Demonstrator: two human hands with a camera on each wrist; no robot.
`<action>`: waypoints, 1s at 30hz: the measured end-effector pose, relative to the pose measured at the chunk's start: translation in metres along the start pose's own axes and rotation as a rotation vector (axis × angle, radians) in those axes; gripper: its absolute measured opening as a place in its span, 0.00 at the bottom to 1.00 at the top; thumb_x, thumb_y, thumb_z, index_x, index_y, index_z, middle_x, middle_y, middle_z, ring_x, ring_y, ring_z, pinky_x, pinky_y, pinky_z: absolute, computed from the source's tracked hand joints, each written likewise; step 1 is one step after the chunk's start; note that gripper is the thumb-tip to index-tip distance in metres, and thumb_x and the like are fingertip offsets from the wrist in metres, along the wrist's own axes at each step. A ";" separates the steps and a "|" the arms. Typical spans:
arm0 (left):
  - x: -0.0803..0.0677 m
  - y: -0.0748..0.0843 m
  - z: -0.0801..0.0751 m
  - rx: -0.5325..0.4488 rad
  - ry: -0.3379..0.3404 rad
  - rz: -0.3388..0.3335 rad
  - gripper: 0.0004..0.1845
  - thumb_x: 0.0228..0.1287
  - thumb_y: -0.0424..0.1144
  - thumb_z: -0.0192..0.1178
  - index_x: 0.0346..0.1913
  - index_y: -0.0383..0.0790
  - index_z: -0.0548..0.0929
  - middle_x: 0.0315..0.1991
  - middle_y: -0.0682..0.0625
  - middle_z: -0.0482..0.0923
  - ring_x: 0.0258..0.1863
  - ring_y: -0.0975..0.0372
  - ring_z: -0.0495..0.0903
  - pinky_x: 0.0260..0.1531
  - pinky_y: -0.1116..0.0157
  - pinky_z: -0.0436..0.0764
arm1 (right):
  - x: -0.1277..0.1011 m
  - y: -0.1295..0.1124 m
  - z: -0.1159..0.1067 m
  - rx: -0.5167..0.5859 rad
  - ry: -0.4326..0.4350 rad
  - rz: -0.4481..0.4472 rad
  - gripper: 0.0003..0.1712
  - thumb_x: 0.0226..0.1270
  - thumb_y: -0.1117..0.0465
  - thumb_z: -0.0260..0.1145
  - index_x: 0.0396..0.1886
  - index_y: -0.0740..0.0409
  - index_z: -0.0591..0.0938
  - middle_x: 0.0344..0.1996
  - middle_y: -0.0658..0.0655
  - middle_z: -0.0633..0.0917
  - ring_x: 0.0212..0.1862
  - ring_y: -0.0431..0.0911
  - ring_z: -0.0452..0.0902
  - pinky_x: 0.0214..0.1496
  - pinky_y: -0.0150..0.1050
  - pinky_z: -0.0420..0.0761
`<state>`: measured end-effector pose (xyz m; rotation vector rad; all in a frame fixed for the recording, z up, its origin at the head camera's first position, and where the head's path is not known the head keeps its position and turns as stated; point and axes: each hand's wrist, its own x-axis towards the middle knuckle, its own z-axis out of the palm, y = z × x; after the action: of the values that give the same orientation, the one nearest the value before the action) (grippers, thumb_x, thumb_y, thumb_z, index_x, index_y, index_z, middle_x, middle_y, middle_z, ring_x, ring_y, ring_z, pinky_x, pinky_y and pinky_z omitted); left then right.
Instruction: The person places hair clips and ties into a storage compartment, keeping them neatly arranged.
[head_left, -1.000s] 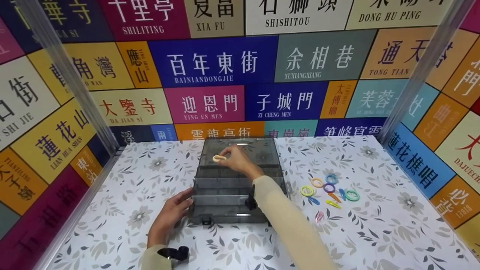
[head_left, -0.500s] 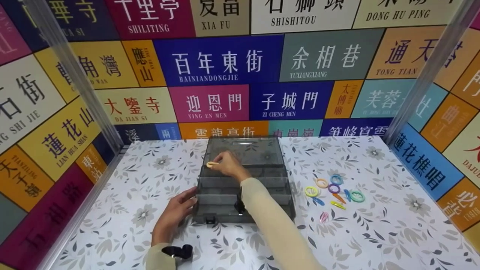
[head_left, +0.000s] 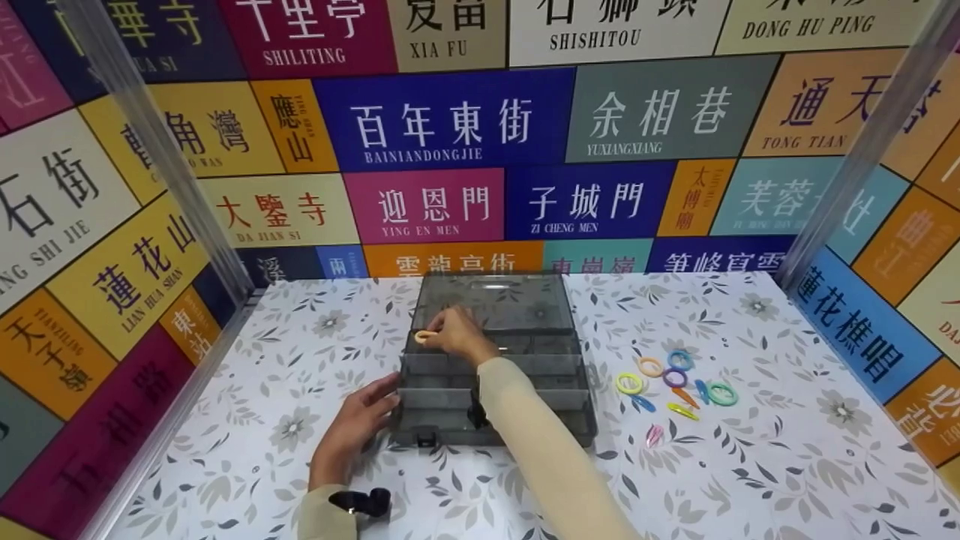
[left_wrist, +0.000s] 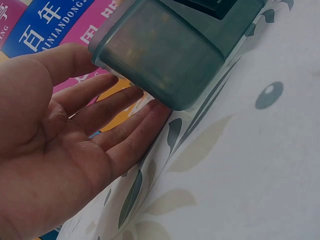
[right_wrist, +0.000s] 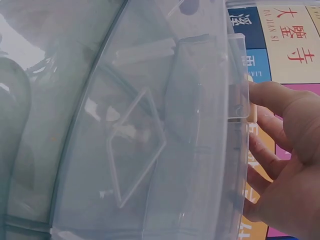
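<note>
Right hand [head_left: 455, 334]: reaches over the far-left part of the compartment box, fingertips pinching a pale cream hair ring [head_left: 425, 337] and holding it low over the back-row cell by the hinge; the pinch keeps the ring flat, so it would fit between the dividers
Hair ring: still in the fingers, at or just above the rim of that rear-left cell; whether it touches the cell floor cannot be told
Left hand [head_left: 358, 424]: fingers straight and relaxed, holding nothing, laid on the worktop with the fingertips against the box's near-left corner; the left wrist view shows the fingers [left_wrist: 120, 125] touching the rounded corner, which I judge steadies the box against sliding
Compartment box [head_left: 495, 401]: smoky grey translucent plastic, standing mid-worktop, crossed by divider rows; placed straight ahead of the person so both hands reach it
Lid [head_left: 499, 300]: swung open and lying back toward the wall, leaving the cells open from above
Loose pile [head_left: 679, 382]: coloured hair rings and small clips, just right of the box and apart from it, within reach of the right hand
Worktop [head_left: 750, 465]: white cloth with a grey leaf and flower print
Surround: walls of coloured place-name panels
</note>
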<state>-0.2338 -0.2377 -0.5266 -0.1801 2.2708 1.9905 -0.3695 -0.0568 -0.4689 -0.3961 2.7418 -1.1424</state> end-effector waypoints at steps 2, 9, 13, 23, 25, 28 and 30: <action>0.001 0.000 0.000 -0.003 -0.006 0.007 0.27 0.73 0.36 0.56 0.73 0.41 0.70 0.75 0.42 0.66 0.74 0.48 0.66 0.70 0.45 0.71 | -0.001 0.001 -0.001 -0.011 0.009 -0.010 0.12 0.56 0.54 0.79 0.38 0.53 0.90 0.41 0.52 0.86 0.51 0.49 0.76 0.62 0.50 0.74; 0.003 0.001 0.000 0.013 0.004 -0.015 0.27 0.73 0.36 0.56 0.73 0.43 0.70 0.75 0.43 0.67 0.73 0.49 0.67 0.70 0.46 0.72 | -0.003 0.003 -0.001 -0.033 -0.014 -0.042 0.17 0.56 0.50 0.79 0.40 0.53 0.90 0.45 0.53 0.85 0.56 0.52 0.73 0.73 0.57 0.64; 0.001 -0.002 -0.001 0.014 -0.012 0.002 0.27 0.74 0.37 0.55 0.74 0.42 0.69 0.75 0.42 0.65 0.74 0.47 0.66 0.70 0.45 0.71 | -0.004 0.004 0.001 -0.074 -0.041 -0.050 0.23 0.56 0.48 0.78 0.47 0.55 0.89 0.51 0.54 0.85 0.61 0.54 0.71 0.76 0.60 0.60; 0.000 -0.004 0.001 0.029 -0.022 0.006 0.27 0.74 0.38 0.56 0.74 0.43 0.69 0.75 0.43 0.65 0.74 0.48 0.66 0.70 0.45 0.70 | -0.006 0.007 -0.022 -0.050 -0.088 -0.129 0.25 0.58 0.48 0.77 0.51 0.55 0.88 0.54 0.56 0.86 0.62 0.55 0.73 0.69 0.52 0.74; -0.001 -0.003 0.001 0.022 -0.020 0.015 0.27 0.74 0.37 0.56 0.74 0.42 0.69 0.75 0.43 0.65 0.74 0.48 0.66 0.70 0.45 0.71 | -0.007 0.008 -0.030 -0.055 -0.095 -0.159 0.24 0.59 0.48 0.76 0.51 0.54 0.88 0.55 0.55 0.86 0.64 0.55 0.72 0.72 0.52 0.70; -0.001 -0.002 0.001 -0.001 -0.015 0.021 0.27 0.74 0.35 0.56 0.74 0.40 0.69 0.75 0.41 0.65 0.73 0.47 0.67 0.70 0.45 0.71 | -0.011 0.008 -0.043 -0.055 -0.107 -0.182 0.23 0.60 0.47 0.76 0.51 0.52 0.88 0.57 0.54 0.84 0.66 0.53 0.71 0.74 0.53 0.69; -0.002 -0.001 0.001 -0.006 -0.009 0.018 0.27 0.73 0.35 0.56 0.73 0.41 0.69 0.75 0.41 0.66 0.73 0.47 0.67 0.70 0.46 0.71 | -0.016 0.008 -0.051 -0.053 -0.114 -0.195 0.24 0.60 0.47 0.75 0.53 0.53 0.88 0.58 0.54 0.82 0.66 0.52 0.72 0.74 0.52 0.69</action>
<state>-0.2315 -0.2372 -0.5274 -0.1511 2.2692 2.0026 -0.3680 -0.0123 -0.4384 -0.7260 2.6848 -1.0536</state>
